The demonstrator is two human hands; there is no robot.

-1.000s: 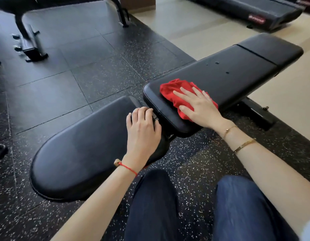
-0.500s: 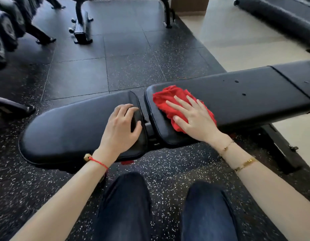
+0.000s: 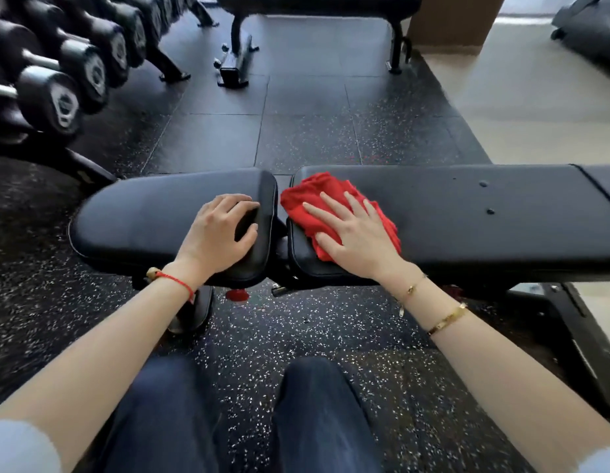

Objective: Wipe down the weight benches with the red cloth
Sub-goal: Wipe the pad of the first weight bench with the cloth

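A black padded weight bench lies across the view in two parts: a short seat pad (image 3: 143, 216) on the left and a long back pad (image 3: 467, 213) on the right. The red cloth (image 3: 317, 196) is bunched on the left end of the back pad. My right hand (image 3: 355, 233) presses flat on the cloth with fingers spread. My left hand (image 3: 218, 230) rests on the right end of the seat pad, its fingers curled over the pad's edge by the gap.
A dumbbell rack (image 3: 57, 70) stands at the left. A second black bench (image 3: 314, 5) stands at the back, its foot (image 3: 233, 68) on the rubber floor. Beige flooring and another machine (image 3: 590, 32) lie at the right. My knees (image 3: 242, 421) are below the bench.
The view has swung so the bench now lies level across the frame and the dumbbell rack has come in. Both hands stay in place on the pads.
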